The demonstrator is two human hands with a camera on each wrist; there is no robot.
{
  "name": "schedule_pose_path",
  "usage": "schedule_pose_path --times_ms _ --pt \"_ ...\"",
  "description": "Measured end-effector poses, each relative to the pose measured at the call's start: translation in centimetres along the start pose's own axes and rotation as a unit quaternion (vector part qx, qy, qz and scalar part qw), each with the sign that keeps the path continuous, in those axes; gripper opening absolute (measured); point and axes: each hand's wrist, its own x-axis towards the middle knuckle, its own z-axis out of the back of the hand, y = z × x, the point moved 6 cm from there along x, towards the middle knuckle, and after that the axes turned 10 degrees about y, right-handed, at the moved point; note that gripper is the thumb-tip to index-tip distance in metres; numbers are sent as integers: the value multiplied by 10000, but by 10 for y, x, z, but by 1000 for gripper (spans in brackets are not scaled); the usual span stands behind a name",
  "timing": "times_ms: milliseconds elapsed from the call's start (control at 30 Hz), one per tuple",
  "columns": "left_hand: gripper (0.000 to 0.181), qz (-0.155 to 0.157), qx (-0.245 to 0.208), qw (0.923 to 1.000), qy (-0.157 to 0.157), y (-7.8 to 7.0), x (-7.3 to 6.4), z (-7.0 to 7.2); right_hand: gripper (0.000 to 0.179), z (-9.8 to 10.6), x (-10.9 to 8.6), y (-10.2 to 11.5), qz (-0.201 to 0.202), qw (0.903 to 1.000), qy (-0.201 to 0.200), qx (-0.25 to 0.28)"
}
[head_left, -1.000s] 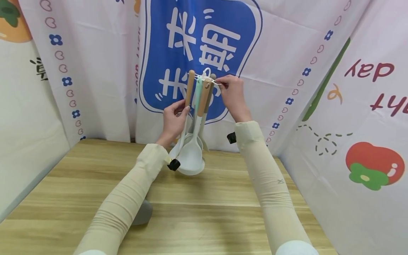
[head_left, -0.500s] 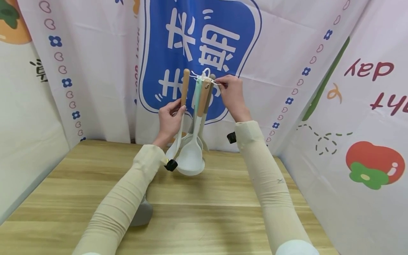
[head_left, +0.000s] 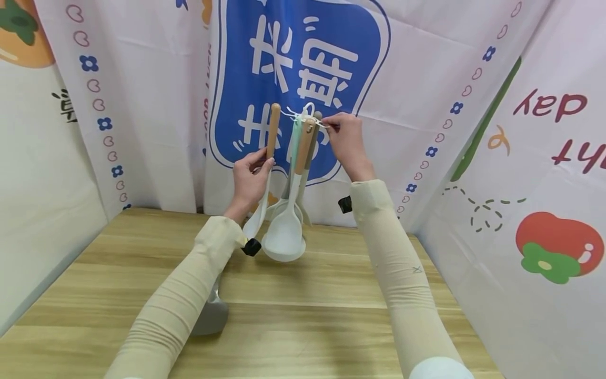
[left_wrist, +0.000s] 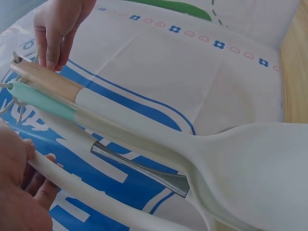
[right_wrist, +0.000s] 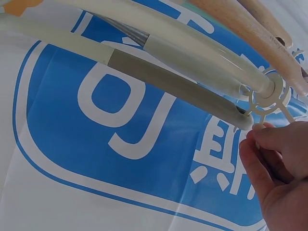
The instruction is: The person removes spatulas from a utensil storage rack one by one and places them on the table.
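Holding, left hand [head_left: 251,176]: one white utensil with a wooden handle [head_left: 274,129], thumb and fingers pinching it where wood meets white shank. Handle end up; head low, partly behind my wrist, its kind not clear.

Holding, right hand [head_left: 347,139]: one arm of the white hook rack [head_left: 309,107], pinched between thumb and fingertips.

Change, last second: my left hand has carried the utensil leftward, out from the cluster. Its handle end, formerly up against the rack, now stands just beside a hook tip; whether they touch I cannot tell. I judge it unhooked, or nearly so, with its weight mostly mine, and my right-hand pinch steadying the rack against swing.

Remaining at the rack, unshifted to my eye: one white ladle with a wooden handle [head_left: 284,231], one mint-handled utensil [head_left: 295,141], one grey-brown-handled utensil [right_wrist: 173,89].

Also listed: one grey utensil [head_left: 213,316], lying on the wooden table [head_left: 303,326], partly hidden under my left sleeve [head_left: 170,305].
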Motion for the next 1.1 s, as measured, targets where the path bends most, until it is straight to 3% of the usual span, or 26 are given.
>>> schedule_pose_path --times_ms 433,700,933,1100 --pt "36 -52 190 9997 -121 -8 -3 16 20 2 -1 1 11 10000 -87 -14" --pt "36 104 363 9991 -185 -34 -14 24 20 0 -2 2 112 9998 -142 -33" --pt "37 105 473 9982 -349 -7 -10 35 19 1 -4 3 113 9998 -171 -66" --pt "37 154 471 9981 -359 -26 -20 37 19 1 -5 5 193 9996 -208 -62"
